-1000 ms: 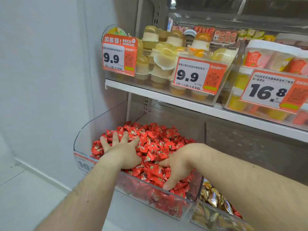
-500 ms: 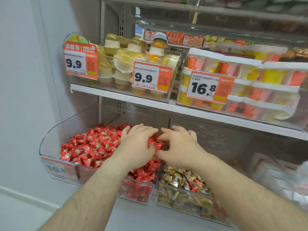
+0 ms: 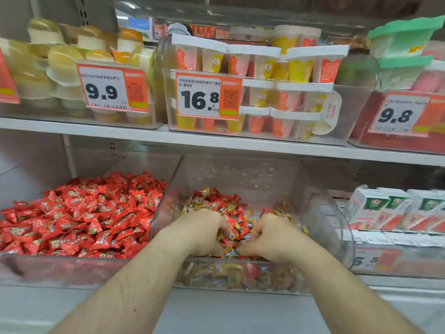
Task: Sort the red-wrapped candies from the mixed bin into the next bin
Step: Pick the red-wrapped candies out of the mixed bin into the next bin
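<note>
Two hands (image 3: 231,233) — amid mixed bin (image 3: 337,213)

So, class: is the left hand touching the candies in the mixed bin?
Touching. The head view shows the left hand with its curled fingers dug into the candies of the mixed bin.

Hidden and unclear: fingertips, bin contents, edge items

Fingertips of left hand (image 3: 201,231) and right hand (image 3: 272,237) buried among candies in the mixed bin (image 3: 337,220); their grip cannot be told. Candy wrapper print too blurred to read. Leftmost price tag (image 3: 7,80) cut by the edge. Green-lidded tubs (image 3: 404,42) motion-blurred.
</note>
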Available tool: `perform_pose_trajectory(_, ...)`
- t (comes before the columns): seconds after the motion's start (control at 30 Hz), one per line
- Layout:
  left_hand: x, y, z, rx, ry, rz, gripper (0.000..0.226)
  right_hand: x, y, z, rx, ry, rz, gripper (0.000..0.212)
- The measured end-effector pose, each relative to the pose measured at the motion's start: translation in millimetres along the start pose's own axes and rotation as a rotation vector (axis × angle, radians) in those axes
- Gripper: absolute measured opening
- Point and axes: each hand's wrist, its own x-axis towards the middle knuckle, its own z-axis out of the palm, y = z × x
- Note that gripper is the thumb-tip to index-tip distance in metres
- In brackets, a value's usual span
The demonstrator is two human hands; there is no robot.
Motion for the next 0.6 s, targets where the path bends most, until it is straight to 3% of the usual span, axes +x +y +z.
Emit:
perform_pose_trajectory(0.07,7,2,4,-0.031,-0.087,0.036,0.041,2,-4,2,0.006,-0.081,0.02,0.042)
perform_pose_trajectory(0.17,12,2,6,-0.057,-0.117,0.053,0.038,6,-8,7,-0.112,-0.177,-0.007,0.012)
perform_pose_trajectory(0.27,14,-3,5,-0.13,-0.108,0.034,0.034,9,-1,2,-0.07,-0.166,-0.039,0.013)
perform_pose_trajectory(0.37,11,-10,1,-0.242,0.012,-0.009,0.031,12,17,-17,0.318,0.012,0.003,0.028)
perform_pose_trajectory(0.5,14,-9,-3,-0.208,0.114,-0.031,0.032,19,36,-35,1.011,0.126,0.119,0.011)
perform_pose_trajectory(0.6,26,-1,2,-0.141,0.031,-0.054,0.053,32,43,-33,1.107,0.206,0.181,0.025)
